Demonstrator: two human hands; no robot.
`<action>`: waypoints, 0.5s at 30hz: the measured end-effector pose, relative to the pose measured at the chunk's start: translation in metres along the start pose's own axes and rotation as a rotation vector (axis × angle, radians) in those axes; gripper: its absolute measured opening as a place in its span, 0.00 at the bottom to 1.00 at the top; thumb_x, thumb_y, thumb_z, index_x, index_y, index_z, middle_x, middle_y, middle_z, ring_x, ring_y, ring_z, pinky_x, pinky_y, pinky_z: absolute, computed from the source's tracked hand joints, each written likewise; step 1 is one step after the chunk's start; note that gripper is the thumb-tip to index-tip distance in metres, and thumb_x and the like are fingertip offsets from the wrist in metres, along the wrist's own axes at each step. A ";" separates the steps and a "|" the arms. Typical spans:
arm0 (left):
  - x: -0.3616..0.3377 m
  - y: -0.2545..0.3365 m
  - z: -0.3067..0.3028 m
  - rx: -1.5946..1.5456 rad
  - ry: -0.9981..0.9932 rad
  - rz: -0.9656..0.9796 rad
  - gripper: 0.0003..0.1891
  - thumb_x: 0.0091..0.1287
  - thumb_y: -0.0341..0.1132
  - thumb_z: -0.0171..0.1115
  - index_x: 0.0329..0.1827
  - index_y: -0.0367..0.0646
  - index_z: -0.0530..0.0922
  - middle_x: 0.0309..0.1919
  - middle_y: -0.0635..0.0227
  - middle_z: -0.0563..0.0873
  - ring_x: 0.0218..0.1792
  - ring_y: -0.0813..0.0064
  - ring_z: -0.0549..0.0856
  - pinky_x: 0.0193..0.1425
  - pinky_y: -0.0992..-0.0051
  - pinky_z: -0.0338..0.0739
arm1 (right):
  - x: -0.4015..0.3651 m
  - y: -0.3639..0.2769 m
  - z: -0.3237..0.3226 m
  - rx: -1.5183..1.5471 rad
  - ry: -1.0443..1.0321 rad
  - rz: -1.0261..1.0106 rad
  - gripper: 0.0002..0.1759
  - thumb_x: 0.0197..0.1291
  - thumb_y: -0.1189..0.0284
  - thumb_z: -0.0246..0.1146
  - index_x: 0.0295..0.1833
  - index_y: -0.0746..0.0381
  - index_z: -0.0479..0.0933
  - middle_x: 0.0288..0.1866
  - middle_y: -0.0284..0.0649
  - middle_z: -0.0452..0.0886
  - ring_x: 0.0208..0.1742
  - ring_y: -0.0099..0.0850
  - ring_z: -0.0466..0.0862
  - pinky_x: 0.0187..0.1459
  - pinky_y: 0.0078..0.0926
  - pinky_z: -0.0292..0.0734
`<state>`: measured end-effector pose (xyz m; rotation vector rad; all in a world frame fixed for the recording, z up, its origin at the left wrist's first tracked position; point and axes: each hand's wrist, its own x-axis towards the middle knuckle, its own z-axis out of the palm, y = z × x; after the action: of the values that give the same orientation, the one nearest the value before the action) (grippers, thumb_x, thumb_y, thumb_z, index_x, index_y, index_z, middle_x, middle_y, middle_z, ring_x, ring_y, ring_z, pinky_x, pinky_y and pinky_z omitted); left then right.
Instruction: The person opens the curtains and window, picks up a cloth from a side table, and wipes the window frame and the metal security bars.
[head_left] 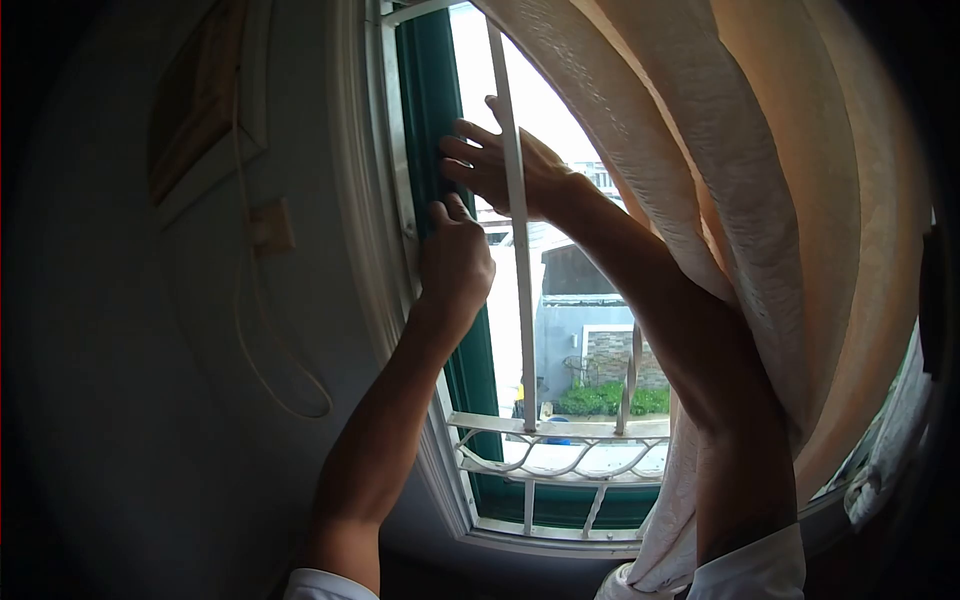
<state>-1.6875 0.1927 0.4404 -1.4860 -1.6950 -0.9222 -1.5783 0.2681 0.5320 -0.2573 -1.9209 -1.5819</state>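
Note:
My left hand [458, 262] is raised to the green window frame [425, 110], on the room side of the white grille. Its fingers are curled against the frame's edge, and whatever they hold, if anything, is hidden. Slightly higher, my right hand [500, 168] reaches behind a white vertical bar [514, 185] of the grille. Its fingers are spread, with the tips at the green frame, and nothing shows in them. The cream curtain [740, 170] hangs over and beside my right arm.
Scalloped white ironwork [560, 458] crosses the lower window. On the wall at left are a framed panel [195, 100], a small box [272, 225] and a looped cord [262, 365]. Outside stand a grey building and green shrubs [612, 399]. A gathered curtain end [655, 560] hangs below.

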 end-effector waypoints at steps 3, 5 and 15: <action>0.002 0.000 -0.002 0.021 0.032 0.034 0.29 0.62 0.28 0.72 0.62 0.20 0.70 0.50 0.39 0.81 0.43 0.49 0.92 0.48 0.61 0.90 | 0.008 0.003 -0.004 -0.013 -0.021 -0.067 0.23 0.57 0.69 0.76 0.59 0.48 0.82 0.64 0.31 0.78 0.74 0.30 0.72 0.79 0.56 0.59; 0.001 -0.003 0.011 -0.006 0.101 0.046 0.30 0.61 0.28 0.72 0.62 0.20 0.71 0.45 0.38 0.85 0.41 0.51 0.92 0.47 0.63 0.90 | 0.010 0.006 -0.004 -0.029 -0.011 -0.100 0.22 0.56 0.69 0.77 0.58 0.49 0.83 0.61 0.29 0.80 0.71 0.29 0.73 0.75 0.52 0.63; 0.003 0.004 0.006 -0.239 0.045 -0.031 0.35 0.50 0.28 0.74 0.61 0.17 0.75 0.34 0.40 0.89 0.34 0.50 0.92 0.49 0.67 0.89 | 0.014 0.002 0.006 -0.038 -0.015 -0.143 0.07 0.61 0.69 0.73 0.43 0.49 0.83 0.43 0.26 0.78 0.54 0.27 0.74 0.54 0.34 0.69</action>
<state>-1.6839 0.1998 0.4404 -1.5829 -1.6236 -1.2002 -1.5904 0.2712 0.5416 -0.1502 -1.9597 -1.7143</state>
